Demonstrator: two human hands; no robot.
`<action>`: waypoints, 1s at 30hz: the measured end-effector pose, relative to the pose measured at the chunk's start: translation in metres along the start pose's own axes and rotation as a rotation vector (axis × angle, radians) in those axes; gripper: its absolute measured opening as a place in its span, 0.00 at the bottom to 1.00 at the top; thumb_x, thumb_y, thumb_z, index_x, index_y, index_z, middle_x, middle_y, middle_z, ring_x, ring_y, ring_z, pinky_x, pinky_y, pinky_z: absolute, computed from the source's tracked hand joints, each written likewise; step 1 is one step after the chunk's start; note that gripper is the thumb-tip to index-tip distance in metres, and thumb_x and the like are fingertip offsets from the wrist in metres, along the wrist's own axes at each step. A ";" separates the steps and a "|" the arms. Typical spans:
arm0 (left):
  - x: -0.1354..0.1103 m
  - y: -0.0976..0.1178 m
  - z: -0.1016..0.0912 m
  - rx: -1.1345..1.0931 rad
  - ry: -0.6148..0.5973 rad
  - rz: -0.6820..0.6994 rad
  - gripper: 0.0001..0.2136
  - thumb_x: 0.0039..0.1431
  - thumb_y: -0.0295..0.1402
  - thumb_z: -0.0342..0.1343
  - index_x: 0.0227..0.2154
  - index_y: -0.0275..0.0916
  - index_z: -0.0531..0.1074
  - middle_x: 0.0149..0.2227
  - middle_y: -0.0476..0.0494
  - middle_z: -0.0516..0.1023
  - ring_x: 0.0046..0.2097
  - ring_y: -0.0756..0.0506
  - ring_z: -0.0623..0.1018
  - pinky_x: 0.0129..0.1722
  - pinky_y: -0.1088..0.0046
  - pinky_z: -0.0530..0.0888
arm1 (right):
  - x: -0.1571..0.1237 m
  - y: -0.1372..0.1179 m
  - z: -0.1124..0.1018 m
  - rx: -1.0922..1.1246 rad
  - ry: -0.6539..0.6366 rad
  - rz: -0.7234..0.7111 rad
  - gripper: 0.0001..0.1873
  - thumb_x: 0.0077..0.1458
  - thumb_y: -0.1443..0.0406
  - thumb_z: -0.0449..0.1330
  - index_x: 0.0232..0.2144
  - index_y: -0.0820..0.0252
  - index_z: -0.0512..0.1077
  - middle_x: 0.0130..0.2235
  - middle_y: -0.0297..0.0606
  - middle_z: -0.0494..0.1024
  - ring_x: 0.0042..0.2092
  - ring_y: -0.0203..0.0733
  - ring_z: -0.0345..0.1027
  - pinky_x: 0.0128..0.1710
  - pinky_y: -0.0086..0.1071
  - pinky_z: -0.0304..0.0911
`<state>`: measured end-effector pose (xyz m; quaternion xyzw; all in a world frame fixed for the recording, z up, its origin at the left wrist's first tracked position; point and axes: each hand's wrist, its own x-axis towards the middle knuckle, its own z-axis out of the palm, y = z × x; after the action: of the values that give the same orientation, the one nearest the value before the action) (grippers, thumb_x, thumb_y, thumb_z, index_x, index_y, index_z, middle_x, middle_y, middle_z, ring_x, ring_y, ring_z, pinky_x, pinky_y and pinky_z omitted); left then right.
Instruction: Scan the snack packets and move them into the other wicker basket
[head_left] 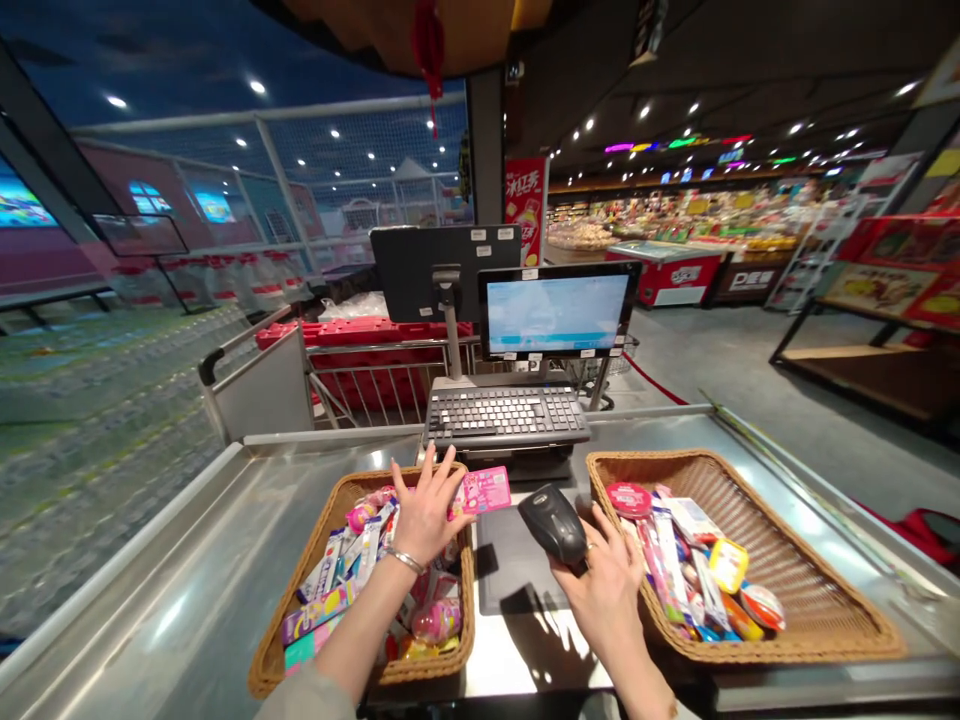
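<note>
My left hand point(426, 515) hovers over the left wicker basket point(300, 600) and holds a flat pink packet point(484, 491) between thumb and fingers, the other fingers stretched out. My right hand point(600, 580) grips a black handheld barcode scanner point(553, 522), whose head points toward the pink packet. The left basket is full of small sweets and toy packets. The right wicker basket point(810, 570) holds several similar packets along its left side.
A steel checkout counter point(187, 560) carries both baskets, a black mat point(510, 570), a keyboard point(506, 412) and a touch screen point(556, 312). Behind stand a second monitor's back point(420, 270), red shopping carts point(360, 340) and store shelves point(885, 280).
</note>
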<state>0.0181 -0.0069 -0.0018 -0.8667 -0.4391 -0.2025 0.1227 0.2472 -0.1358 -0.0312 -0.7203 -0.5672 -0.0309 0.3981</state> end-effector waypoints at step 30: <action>0.031 0.032 0.003 -0.048 0.031 0.110 0.28 0.55 0.47 0.60 0.58 0.46 0.67 0.65 0.38 0.60 0.69 0.29 0.52 0.59 0.28 0.31 | -0.007 0.035 -0.014 -0.040 -0.043 0.036 0.16 0.49 0.61 0.60 0.42 0.51 0.76 0.52 0.39 0.77 0.63 0.58 0.56 0.60 0.60 0.42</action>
<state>0.0609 -0.0027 0.0087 -0.8891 -0.3837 -0.2193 0.1195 0.2800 -0.1517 -0.0443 -0.7388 -0.5618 -0.0196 0.3718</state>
